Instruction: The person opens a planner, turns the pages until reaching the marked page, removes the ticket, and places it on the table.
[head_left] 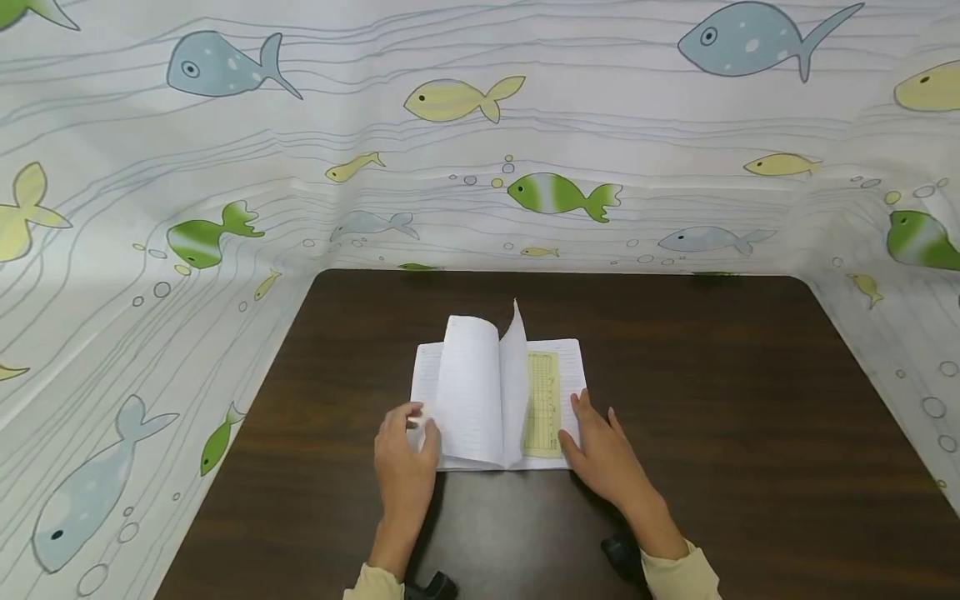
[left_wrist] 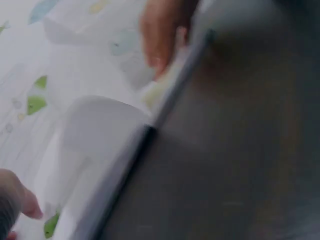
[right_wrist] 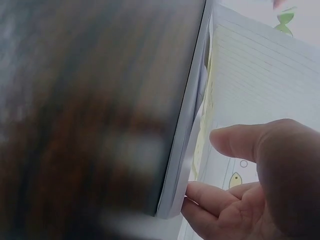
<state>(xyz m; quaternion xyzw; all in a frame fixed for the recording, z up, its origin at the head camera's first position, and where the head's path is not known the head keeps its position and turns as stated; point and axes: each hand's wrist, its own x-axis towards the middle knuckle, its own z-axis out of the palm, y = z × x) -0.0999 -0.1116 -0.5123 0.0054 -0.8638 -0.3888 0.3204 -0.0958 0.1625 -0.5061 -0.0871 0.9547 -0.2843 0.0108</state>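
An open notebook (head_left: 471,400) with ruled white pages lies on the table, with several leaves standing up and curving near its middle. On its right page is a yellow printed slip (head_left: 543,408) with a grid, partly hidden by a raised leaf. My left hand (head_left: 405,458) is at the notebook's lower left edge, thumb and fingers apart. At the right edge is my right hand (head_left: 606,462), fingers spread. In the right wrist view, its fingertips (right_wrist: 192,192) touch the notebook's side while the thumb (right_wrist: 232,142) stays raised over the page. The left wrist view is blurred.
The dark wooden table (head_left: 712,400) extends around the notebook. A white sheet (head_left: 600,137) printed with fish rises behind and beside it. Dark wrist devices (head_left: 621,554) sit at both wrists, below the cream sleeves (head_left: 678,575).
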